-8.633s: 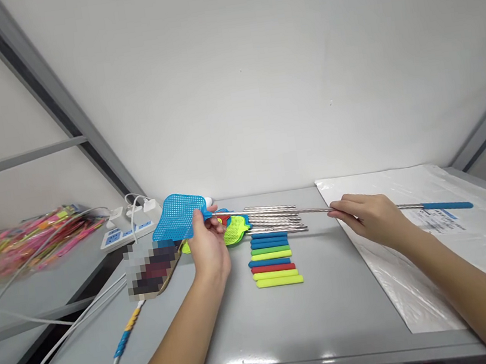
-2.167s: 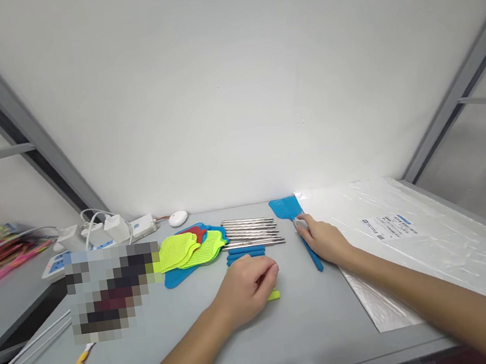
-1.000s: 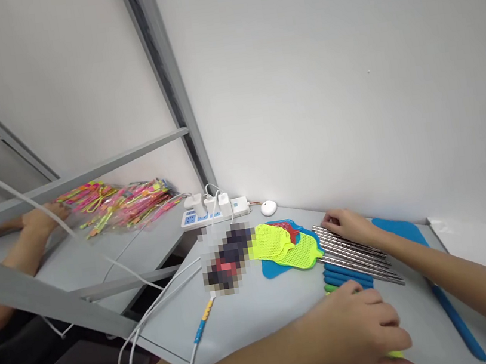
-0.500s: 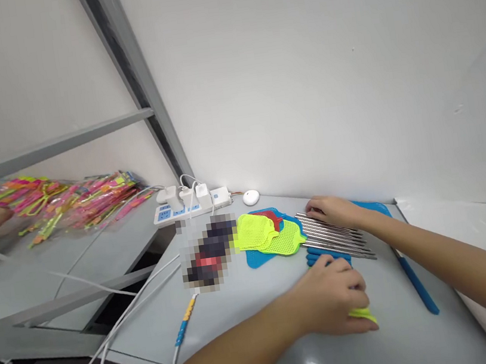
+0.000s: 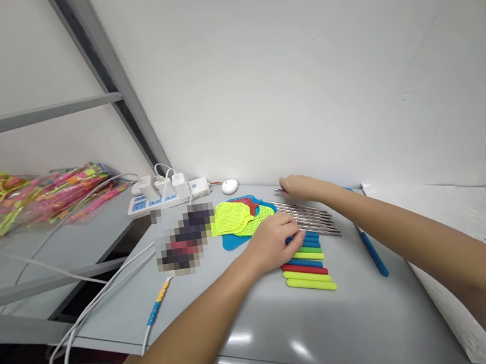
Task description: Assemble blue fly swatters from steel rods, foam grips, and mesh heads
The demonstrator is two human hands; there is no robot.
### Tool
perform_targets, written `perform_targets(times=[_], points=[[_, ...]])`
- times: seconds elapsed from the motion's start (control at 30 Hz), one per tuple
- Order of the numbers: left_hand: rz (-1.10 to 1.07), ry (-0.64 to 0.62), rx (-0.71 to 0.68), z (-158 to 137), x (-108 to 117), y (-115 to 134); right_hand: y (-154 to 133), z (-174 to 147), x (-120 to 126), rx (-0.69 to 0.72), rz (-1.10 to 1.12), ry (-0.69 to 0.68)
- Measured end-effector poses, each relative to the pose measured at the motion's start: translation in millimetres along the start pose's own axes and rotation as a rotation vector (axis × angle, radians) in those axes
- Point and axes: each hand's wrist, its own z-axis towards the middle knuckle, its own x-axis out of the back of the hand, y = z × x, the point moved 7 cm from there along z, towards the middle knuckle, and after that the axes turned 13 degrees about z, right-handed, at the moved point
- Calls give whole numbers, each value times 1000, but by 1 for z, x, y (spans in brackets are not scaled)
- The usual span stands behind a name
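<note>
My right hand is closed at the far side of a row of thin metal rods. A rod end sticks out to the left of its fingers. My left hand reaches over the upper handles, thumb and fingers apart. Beneath its fingertips are blue handles; their contact is partly hidden. Nearer me lie a red handle and yellow handles in a row. Perforated fly swatter heads, with a yellow head on top, are piled left of the rods.
A fly swatter with a blue handle lies right of the rods. Leftward are a blurred-out object, a power strip, a white oval case and white cables. Bagged colourful items lie beyond the metal frame.
My left hand has moved up and away from the near handles, uncovering their row. My right hand now holds a rod off the row's far side. The camera view has shifted right.
</note>
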Motion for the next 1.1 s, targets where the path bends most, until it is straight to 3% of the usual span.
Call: perform_targets(times=[0.1,0.2,0.33,0.43,0.6,0.8,1.1], points=[[-5,-16,-5,0,-3,1,-11,-18,27,2,-5,173],[-12,-28,-4,0,-4,1,-17,-57,49,30,1,340],[-14,-60,19,1,-8,1,-7,-118,46,17,53,487],[-3,-86,36,0,-13,3,4,-147,12,10,68,393],[8,-77,76,2,-16,4,11,-166,-33,-14,53,222],[34,-121,64,3,-13,3,10,-170,-40,-12,57,195],[26,-199,-28,1,-18,17,-3,-180,-35,177,90,158]])
